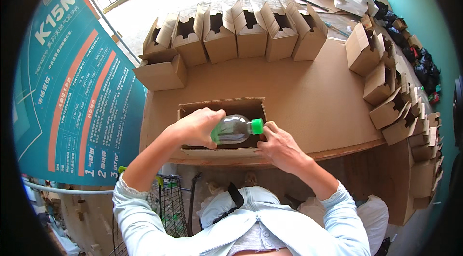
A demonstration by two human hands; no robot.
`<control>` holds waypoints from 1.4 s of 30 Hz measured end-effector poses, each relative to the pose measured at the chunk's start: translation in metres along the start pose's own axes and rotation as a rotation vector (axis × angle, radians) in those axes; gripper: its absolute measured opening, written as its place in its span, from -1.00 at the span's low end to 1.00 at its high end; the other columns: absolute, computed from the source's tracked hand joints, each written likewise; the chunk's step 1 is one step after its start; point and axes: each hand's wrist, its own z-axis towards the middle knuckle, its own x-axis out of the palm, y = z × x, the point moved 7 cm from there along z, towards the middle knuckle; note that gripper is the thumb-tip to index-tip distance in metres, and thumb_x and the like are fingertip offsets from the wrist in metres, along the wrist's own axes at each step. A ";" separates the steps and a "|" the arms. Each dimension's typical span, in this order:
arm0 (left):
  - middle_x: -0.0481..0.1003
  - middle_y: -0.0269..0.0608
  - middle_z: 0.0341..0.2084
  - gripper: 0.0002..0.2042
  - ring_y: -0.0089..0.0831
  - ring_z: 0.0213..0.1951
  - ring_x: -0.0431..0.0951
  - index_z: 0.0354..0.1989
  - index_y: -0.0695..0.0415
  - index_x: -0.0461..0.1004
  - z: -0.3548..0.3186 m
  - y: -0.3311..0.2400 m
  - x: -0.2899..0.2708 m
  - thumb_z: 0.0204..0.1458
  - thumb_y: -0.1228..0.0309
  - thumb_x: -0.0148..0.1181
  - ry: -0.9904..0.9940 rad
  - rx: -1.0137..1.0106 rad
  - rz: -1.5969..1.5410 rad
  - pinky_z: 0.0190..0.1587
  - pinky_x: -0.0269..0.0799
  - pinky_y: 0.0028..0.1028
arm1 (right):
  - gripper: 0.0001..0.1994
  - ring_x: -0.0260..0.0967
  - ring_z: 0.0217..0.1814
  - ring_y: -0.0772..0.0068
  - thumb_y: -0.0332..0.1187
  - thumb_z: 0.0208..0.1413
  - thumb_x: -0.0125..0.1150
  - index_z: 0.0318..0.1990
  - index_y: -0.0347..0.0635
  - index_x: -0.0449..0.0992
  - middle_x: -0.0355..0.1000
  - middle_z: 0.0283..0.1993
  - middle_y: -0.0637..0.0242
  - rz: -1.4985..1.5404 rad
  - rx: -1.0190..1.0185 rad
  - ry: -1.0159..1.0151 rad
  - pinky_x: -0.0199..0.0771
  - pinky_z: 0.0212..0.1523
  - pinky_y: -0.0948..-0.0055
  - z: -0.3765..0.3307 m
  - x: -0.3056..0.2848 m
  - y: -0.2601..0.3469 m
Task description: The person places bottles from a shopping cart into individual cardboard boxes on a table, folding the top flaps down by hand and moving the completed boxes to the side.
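Observation:
My left hand [200, 124] is wrapped around a clear plastic bottle [235, 129] with a green cap and a green band near its base. The bottle lies on its side over the mouth of an open cardboard box [222, 102], its cap pointing right. Beside the cap, my right hand [278, 144] has its fingers curled over the right rim of that box. The box's inside is dark, and its contents cannot be made out. My left hand hides part of the bottle's base.
The cardboard-covered table [318, 106] carries a row of open cartons [251, 39] at its far side. More cartons [364, 53] line the right. A teal printed banner [82, 92] stands at left; a wire cart [171, 207] is below.

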 end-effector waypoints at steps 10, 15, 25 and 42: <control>0.61 -0.03 -0.17 -0.57 -0.09 -0.06 0.60 -0.18 0.17 0.63 0.103 0.077 0.114 -0.26 0.23 0.46 0.463 -0.014 0.449 -0.04 0.53 -0.24 | -0.93 0.30 0.05 0.21 -0.39 -0.15 0.22 -0.53 -0.16 0.57 0.33 -0.23 0.19 0.042 -0.006 -0.060 0.45 0.03 0.37 -0.001 0.004 0.002; 0.63 -0.08 -0.27 -0.83 -0.20 -0.15 0.64 -0.29 0.07 0.66 0.117 0.074 0.114 0.03 0.42 0.13 0.103 -0.137 0.577 -0.09 0.56 -0.26 | -0.94 0.31 0.08 0.18 -0.42 -0.18 0.21 -0.56 -0.19 0.52 0.33 -0.23 0.18 -0.031 0.014 -0.114 0.47 0.02 0.34 0.009 0.003 0.003; 0.60 -0.12 -0.21 -0.81 -0.29 -0.09 0.60 -0.12 0.26 0.53 -0.166 0.051 -0.072 0.11 0.51 0.18 -0.955 0.128 -0.206 -0.03 0.49 -0.33 | -0.82 0.36 0.05 0.11 -0.52 -0.27 0.43 -0.54 -0.26 0.48 0.35 -0.19 0.21 0.050 0.182 -0.110 0.48 -0.09 0.21 0.022 -0.005 -0.005; 0.57 0.16 -0.17 -0.44 -0.02 -0.12 0.60 0.01 0.27 0.45 -0.402 0.408 0.644 -0.16 0.23 0.42 -0.448 -1.640 -0.705 -0.06 0.53 -0.25 | -0.83 0.35 0.05 0.10 -0.61 -0.13 0.20 -0.30 -0.45 0.50 0.44 -0.05 0.09 0.126 0.500 0.142 0.32 0.07 0.33 0.051 0.017 0.007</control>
